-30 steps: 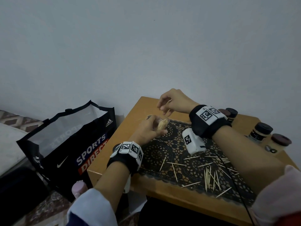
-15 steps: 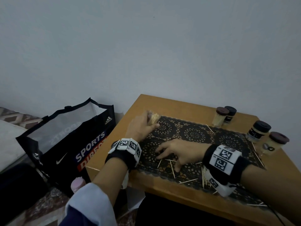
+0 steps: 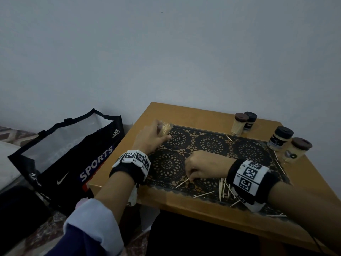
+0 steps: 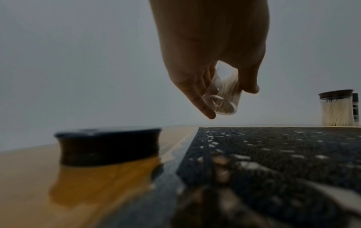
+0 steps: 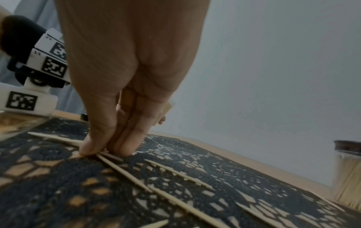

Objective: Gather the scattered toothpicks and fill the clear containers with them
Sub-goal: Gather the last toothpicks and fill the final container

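Head view had my left hand (image 3: pixel 150 138) curled round the open clear container (image 3: pixel 164 128), holding it just off the tabletop (image 3: pixel 186 112) at the far corner of the lace mat (image 3: pixel 212 145), already partly filled with toothpicks. Left wrist view showed that grip best: thumb on one side, fingers on the other, container tilted, and its dark lid (image 4: pixel 108 145) sitting loose on the wood close to that wrist.

My right hand (image 3: pixel 203 166) was down on the mat nearer to me, fingertips (image 5: pixel 91 148) bunched and pinching at a few loose toothpicks (image 5: pixel 125 172). From the right wrist view I couldn't tell if any were properly off the mat or only pressed against it. Plenty more scattered toothpicks (image 3: pixel 224 189) lay right beside that wrist, with a few strays further out.

My take on doing this bit well: the lace catches tips, so I figured rolling the sticks together and lifting them as one parallel bundle beats picking singles. Then bring the container toward the bundle, mouth tilted to meet it, so nothing spills. Four capped jars (image 3: pixel 239 123) beyond the right hand looked done.
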`<state>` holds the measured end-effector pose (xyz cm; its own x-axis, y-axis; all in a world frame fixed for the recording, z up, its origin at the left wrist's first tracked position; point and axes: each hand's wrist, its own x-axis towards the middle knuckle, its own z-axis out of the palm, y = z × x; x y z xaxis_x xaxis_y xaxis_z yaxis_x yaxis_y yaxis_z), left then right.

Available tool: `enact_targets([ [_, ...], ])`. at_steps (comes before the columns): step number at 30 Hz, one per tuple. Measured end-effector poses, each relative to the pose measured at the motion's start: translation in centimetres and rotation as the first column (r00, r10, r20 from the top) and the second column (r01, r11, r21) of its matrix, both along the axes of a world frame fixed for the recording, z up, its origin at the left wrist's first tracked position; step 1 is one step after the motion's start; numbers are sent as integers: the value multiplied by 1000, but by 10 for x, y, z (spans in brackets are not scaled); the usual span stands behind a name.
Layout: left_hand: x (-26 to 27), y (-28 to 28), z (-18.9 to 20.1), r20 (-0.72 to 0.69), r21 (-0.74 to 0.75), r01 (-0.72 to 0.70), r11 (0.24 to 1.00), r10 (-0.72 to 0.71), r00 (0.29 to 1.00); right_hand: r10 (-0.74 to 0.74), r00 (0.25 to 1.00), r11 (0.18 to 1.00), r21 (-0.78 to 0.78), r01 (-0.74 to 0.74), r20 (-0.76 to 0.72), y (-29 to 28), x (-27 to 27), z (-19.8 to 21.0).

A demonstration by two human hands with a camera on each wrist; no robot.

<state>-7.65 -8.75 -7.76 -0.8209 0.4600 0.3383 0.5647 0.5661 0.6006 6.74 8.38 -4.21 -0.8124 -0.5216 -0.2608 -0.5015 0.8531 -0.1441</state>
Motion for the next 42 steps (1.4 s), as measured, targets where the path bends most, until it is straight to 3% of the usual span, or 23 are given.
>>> enact_targets([
  [5,-1,0,-2,-13,-26,-1,1000,1,1000,-25,999,999,33,26,-21,6,5,-3],
  [10,-4,1,-4,-1,-38,16,999,-16,1000,-220,976,946,-243,215,8,27,3,5],
  [12,-4,1,-5,16,-49,38,998,-37,999,-243,969,936,-253,244,34,32,2,7],
  [16,-6,1,-7,31,-47,58,997,-57,998,-256,966,958,-125,257,25,35,6,5],
  [20,-7,2,-7,34,-60,71,996,-69,997,-215,972,971,88,223,-96,31,17,4],
  [27,-7,2,-8,63,-43,98,994,-95,993,-166,981,963,196,183,-100,21,16,9],
  [29,-6,3,-7,66,-52,116,992,-112,991,-196,976,967,144,208,-97,24,10,10],
  [31,-5,5,-6,56,-79,154,985,-150,987,-289,948,957,-22,289,-133,27,-2,16],
  [33,-5,6,-6,39,-109,188,976,-184,982,-423,883,900,-209,384,-202,29,-16,26],
  [35,-5,6,-7,43,-116,213,970,-209,977,-520,803,849,-284,446,-291,29,-29,38],
  [37,-6,6,-7,58,-123,223,967,-218,974,-529,760,849,-240,471,-378,25,-38,46],
  [42,-2,9,-6,59,-133,272,953,-266,962,-374,803,912,-28,409,-465,-4,-52,51],
])
